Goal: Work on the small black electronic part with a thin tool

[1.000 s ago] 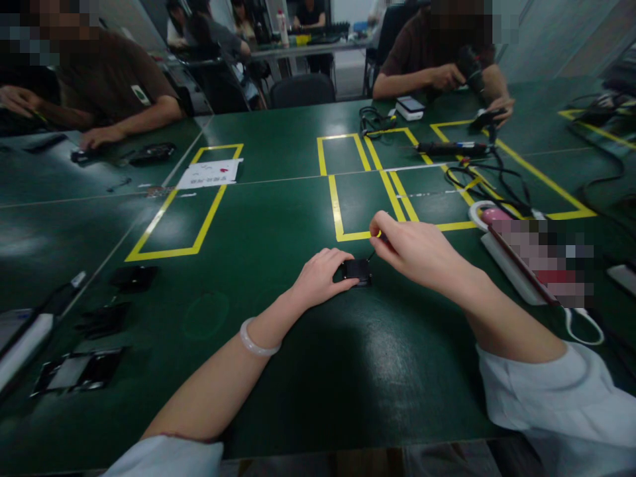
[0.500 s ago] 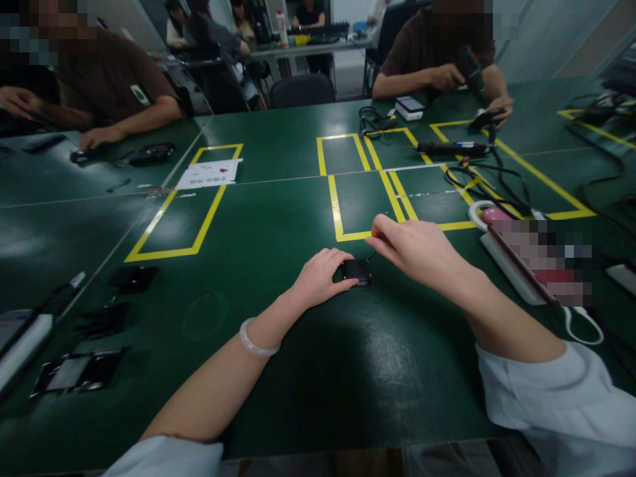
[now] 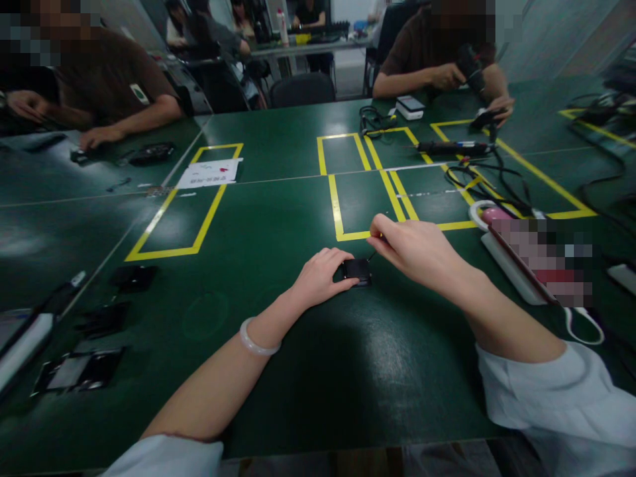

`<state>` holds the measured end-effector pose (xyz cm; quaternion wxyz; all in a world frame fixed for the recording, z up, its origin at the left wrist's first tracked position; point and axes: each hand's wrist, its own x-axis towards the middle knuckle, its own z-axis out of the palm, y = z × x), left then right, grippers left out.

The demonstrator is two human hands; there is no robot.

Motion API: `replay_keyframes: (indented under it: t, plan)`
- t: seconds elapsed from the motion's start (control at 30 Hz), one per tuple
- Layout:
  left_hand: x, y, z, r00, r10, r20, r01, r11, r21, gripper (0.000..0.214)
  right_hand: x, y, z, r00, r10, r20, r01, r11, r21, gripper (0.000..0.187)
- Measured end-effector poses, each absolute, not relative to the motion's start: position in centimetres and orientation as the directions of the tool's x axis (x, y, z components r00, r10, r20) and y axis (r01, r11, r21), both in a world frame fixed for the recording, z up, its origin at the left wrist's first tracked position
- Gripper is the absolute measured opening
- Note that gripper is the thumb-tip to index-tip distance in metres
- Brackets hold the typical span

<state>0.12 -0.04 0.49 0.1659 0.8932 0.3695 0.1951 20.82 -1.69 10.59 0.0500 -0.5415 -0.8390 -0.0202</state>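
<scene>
A small black block-shaped part [image 3: 357,269] with shiny dots at its corners lies on the green table. My left hand [image 3: 324,273] is closed around its left side, thumb along the near edge and fingers at the far edge. Above and to the right, my right hand [image 3: 410,244] pinches a thin dark-shafted tool [image 3: 372,256]. The shaft slants down to the part's far right corner. Its grip is hidden in my fingers, so the exact kind of tool is unclear.
Several black parts [image 3: 134,278] lie at the left, near a metal-edged plate [image 3: 79,371]. Yellow tape frames [image 3: 338,218] mark the table. To the right are a pouch-like item [image 3: 527,258], cables [image 3: 497,179] and a black pen-shaped tool [image 3: 452,148]. Two co-workers sit opposite.
My hands, the black part and the thin tool show no visible shift. At the far left, a co-worker's hand has moved slightly to the right.
</scene>
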Motion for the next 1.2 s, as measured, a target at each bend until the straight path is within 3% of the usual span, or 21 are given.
replay_keyframes:
  t: [0.2,0.47,0.7,0.93,1.2]
  plan:
    - [0.1,-0.06,0.53,0.652,0.726,0.218,0.601,-0.67,0.436,0.037,21.1,-1.77,10.43,-0.459,0.874,0.161,0.873,0.477,-0.103,0.019]
    - [0.12,-0.01,0.42,0.656,0.722,0.22,0.596,-0.674,0.436,0.037,20.89,-1.73,10.57,-0.431,0.894,0.121,0.9,0.435,-0.011,0.024]
    - [0.07,-0.02,0.41,0.65,0.725,0.226,0.598,-0.672,0.437,0.037,21.01,-1.93,10.58,-0.455,0.879,0.144,0.875,0.471,-0.111,0.022]
    - [0.13,-0.02,0.43,0.646,0.728,0.231,0.599,-0.67,0.438,0.037,20.86,-1.82,10.56,-0.436,0.892,0.121,0.896,0.443,-0.033,0.025]
    - [0.15,-0.09,0.53,0.65,0.726,0.225,0.606,-0.673,0.424,0.036,21.08,-1.95,10.57,-0.469,0.872,0.139,0.866,0.485,-0.123,0.021]
